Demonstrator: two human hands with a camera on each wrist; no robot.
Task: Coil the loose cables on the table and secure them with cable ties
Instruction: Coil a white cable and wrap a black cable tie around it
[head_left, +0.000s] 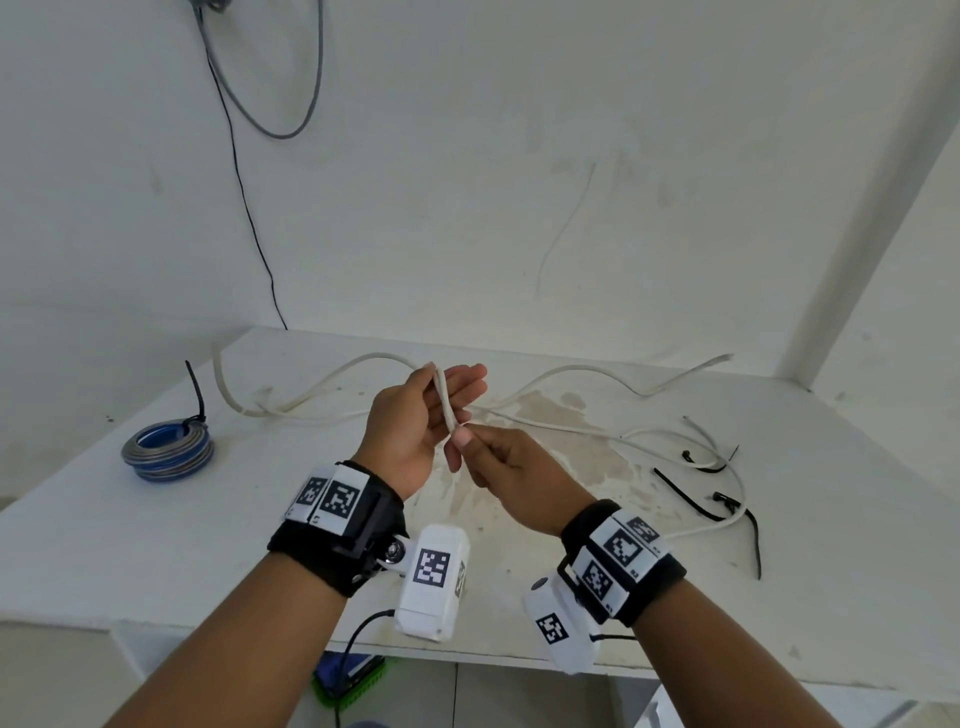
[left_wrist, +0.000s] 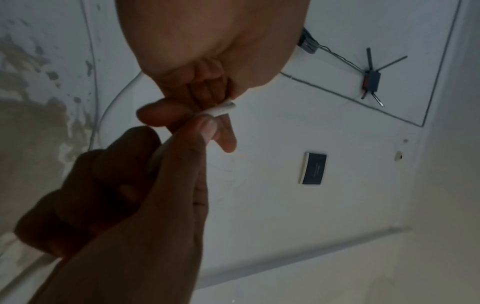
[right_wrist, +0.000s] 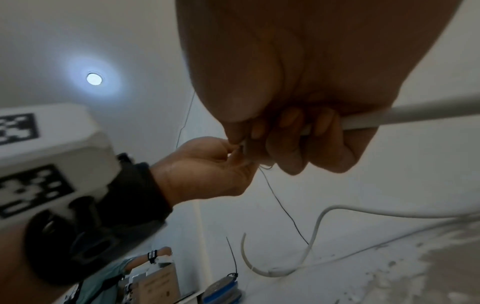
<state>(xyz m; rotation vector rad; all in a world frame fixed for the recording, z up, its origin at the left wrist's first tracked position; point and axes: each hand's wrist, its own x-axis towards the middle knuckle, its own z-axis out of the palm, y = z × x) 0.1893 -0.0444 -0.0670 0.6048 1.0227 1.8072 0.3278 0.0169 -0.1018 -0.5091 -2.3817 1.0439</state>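
White cable (head_left: 445, 402) held above surface (head_left: 156, 530): left hand (head_left: 415, 415) pinches its upper part, fingers half-extended; right hand (head_left: 506, 467) fingers pinch lower part.

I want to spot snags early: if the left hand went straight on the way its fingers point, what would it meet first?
Probably the white cable strand lying beyond the left hand; depth is unclear.

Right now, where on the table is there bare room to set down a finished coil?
Free: the near-left surface in front of the tied blue-and-grey cable coil. Crowded: the right side, where the loose white cable and black cable ties lie.
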